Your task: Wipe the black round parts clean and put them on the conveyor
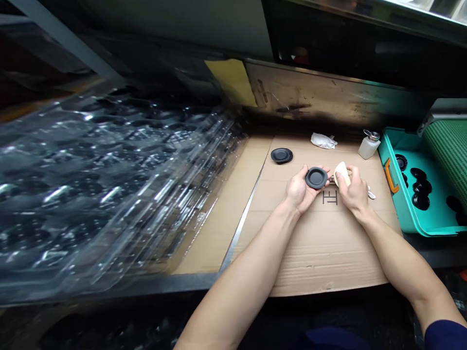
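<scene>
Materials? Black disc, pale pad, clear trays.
The black disc looks like moulded rubber: matte, soft sheen, though dark plastic is possible. The pale pad looks like foam or sponge, dull and rounded. The clear trays look like thin formed plastic, glossy, with sharp glare along the ridges.

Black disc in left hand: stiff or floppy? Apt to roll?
The black disc is likely fairly stiff: its raised rim holds shape on the left hand. Lying flat it probably won't roll; on edge it might.

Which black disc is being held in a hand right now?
The black disc cupped in the left hand. The other disc lies untouched on the cardboard sheet, and those in the teal tray sit off to the right.
</scene>
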Motion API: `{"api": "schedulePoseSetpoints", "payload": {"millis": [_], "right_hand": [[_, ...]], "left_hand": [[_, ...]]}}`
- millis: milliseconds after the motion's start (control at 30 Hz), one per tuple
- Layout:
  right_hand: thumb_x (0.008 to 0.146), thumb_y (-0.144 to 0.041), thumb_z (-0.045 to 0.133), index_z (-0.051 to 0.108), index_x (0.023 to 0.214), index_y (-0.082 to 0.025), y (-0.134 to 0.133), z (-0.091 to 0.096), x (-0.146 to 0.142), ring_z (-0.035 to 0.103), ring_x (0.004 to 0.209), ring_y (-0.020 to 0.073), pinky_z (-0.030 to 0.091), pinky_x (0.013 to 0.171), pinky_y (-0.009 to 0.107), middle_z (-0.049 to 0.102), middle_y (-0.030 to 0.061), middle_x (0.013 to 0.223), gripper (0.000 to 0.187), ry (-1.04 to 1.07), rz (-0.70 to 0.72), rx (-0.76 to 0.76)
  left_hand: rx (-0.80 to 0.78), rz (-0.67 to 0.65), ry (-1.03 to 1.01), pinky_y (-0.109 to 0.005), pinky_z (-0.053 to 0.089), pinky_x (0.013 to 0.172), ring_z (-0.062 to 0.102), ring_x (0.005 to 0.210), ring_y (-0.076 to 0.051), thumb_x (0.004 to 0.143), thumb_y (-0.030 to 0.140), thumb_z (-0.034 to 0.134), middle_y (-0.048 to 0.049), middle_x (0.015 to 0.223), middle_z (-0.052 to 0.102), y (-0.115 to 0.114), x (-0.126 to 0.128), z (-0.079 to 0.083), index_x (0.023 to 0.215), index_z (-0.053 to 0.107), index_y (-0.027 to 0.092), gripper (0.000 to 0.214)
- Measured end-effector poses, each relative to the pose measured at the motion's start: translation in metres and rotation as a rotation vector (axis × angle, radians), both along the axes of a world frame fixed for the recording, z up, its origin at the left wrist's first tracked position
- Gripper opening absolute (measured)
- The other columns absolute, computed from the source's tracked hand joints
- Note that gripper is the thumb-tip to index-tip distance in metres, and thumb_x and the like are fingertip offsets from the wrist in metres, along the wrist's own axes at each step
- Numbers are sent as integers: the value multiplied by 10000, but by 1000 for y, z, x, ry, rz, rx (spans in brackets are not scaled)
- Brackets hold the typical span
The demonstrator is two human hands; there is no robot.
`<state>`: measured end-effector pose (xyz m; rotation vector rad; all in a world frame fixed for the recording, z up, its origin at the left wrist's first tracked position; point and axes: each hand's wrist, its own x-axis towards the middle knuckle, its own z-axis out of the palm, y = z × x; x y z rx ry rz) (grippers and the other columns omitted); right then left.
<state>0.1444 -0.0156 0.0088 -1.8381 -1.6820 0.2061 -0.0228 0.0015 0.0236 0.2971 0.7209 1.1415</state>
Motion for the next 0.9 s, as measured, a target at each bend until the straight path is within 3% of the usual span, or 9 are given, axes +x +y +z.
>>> {"api": "schedulePoseSetpoints", "payload": {"millis": [267,400,467,567,733,900], "right_hand": [[995,-530,538,594,1284,-249,-10,-7,-2,712,865,281,464,723,332,780,69,1029,407,-39,188,-48],[1037,-470,508,704,1064,-243,-11,-7,-3,661,931,248,451,815,333,756,69,1002,301,-191,304,34],[1060,-453,468,729,979,-228,-10,-3,2,620,977,254,436,880,354,737,88,1009,354,-272,261,134],[1050,-428,480,745,1034,-220,-7,3,13,572,1053,294,416,906,398,712,113,1094,337,-367,90,177],[989,-424,552,737,1121,-193,-1,4,25,563,1092,350,410,896,449,688,169,1150,324,-488,-40,-52],[997,-363,508,742,1070,-175,3,2,31,605,1058,334,432,899,438,697,177,1105,308,-499,-40,-156]], "left_hand": [[43,-31,-154,-471,608,899,716,1156,-323,999,289,354,-194,1232,740,-6,-18,13,1135,680,86,407],[21,-40,-191,-479,592,976,694,1213,-319,977,226,378,-186,1258,729,-7,-21,15,1112,688,79,368],[16,-47,-205,-476,599,979,693,1219,-317,998,225,393,-186,1230,733,-6,-23,15,1112,684,81,344],[-5,-54,-236,-406,633,918,709,1192,-298,1061,288,401,-185,1167,735,-3,-24,15,1098,680,98,339],[-60,-52,-295,-196,634,683,770,958,-223,1061,575,421,-174,966,722,3,-26,12,990,677,65,576],[-50,-78,-269,-169,620,602,749,726,-152,1015,701,338,-151,888,717,3,-27,12,954,675,57,731]]}}
